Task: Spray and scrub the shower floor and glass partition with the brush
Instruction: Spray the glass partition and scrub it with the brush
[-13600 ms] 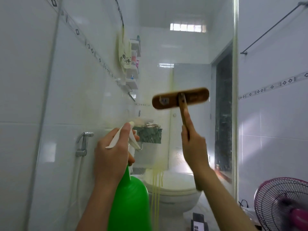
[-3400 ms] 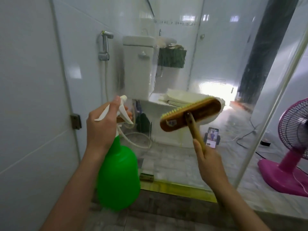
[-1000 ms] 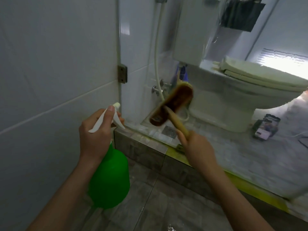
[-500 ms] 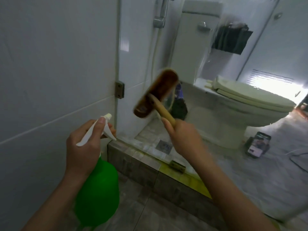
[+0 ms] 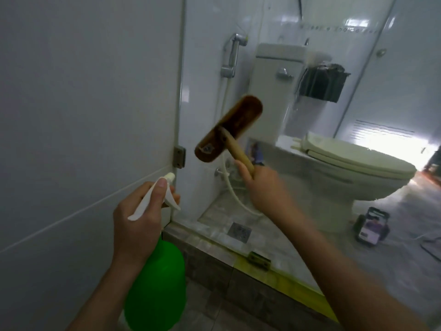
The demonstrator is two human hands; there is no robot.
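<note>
My right hand (image 5: pixel 263 187) grips the wooden handle of a brown scrub brush (image 5: pixel 229 129), whose head is tilted and pressed against the glass partition (image 5: pixel 358 111) near its left edge, about mid-height. My left hand (image 5: pixel 138 216) grips the white trigger head of a green spray bottle (image 5: pixel 156 287), held low beside the white wall, nozzle pointing toward the partition's hinge (image 5: pixel 179 156). The grey tiled shower floor (image 5: pixel 210 314) shows at the bottom, bounded by a raised stone curb (image 5: pixel 214 266) with a yellow-stained edge.
Behind the glass stand a white toilet (image 5: pixel 346 168) with its tank, a bidet sprayer with hose (image 5: pixel 232 60), a floor drain (image 5: pixel 239 232), a dark wall basket (image 5: pixel 322 86) and a phone on a stand (image 5: pixel 372 226). A white tiled wall (image 5: pixel 83 103) fills the left.
The brush has risen from near the curb up the glass to mid-height. My left hand with the bottle has stayed low by the wall. My view has tilted upward.
</note>
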